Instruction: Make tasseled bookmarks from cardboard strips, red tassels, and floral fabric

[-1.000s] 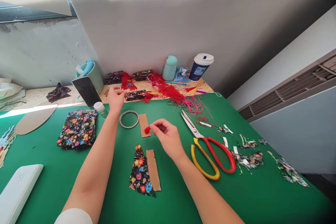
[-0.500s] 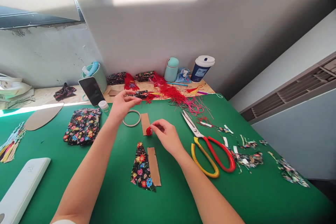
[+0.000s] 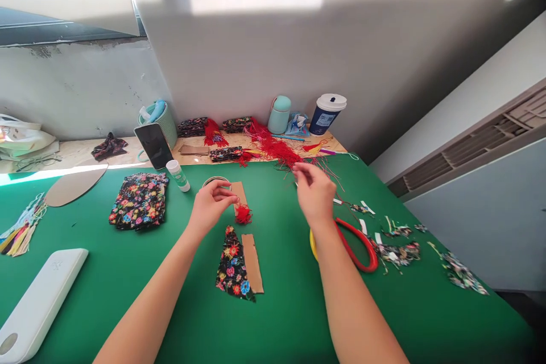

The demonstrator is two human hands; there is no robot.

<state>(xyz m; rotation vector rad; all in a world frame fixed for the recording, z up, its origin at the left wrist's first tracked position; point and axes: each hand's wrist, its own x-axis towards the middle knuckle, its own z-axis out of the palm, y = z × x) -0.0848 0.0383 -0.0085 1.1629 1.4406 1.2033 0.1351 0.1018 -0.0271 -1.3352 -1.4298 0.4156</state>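
My left hand (image 3: pixel 213 203) is closed in a pinch, with a small red tassel (image 3: pixel 243 214) just below its fingertips. The tassel seems to hang by a thin thread, in front of a cardboard strip (image 3: pixel 239 190). My right hand (image 3: pixel 314 190) is raised over the scissors, its fingers pinched together; what they hold, if anything, does not show. The red-and-yellow-handled scissors (image 3: pixel 367 259) are partly covered by that hand and arm. Closer to me lie a black floral fabric piece (image 3: pixel 232 267) and a second cardboard strip (image 3: pixel 252 261), side by side.
A metal ring (image 3: pixel 213 181) sits partly behind my left hand. Left are a glue stick (image 3: pixel 178 175), phone (image 3: pixel 153 146), floral fabric stack (image 3: pixel 139 202) and white power bank (image 3: pixel 46 301). Red threads (image 3: pixel 277 148), a flask (image 3: pixel 280 115) and a cup (image 3: pixel 327 114) stand behind; scraps (image 3: pixel 396 253) lie right.
My right hand has let go of the red tassel and moved right and up, over the scissors. My left hand has come down and right, above the tassel.
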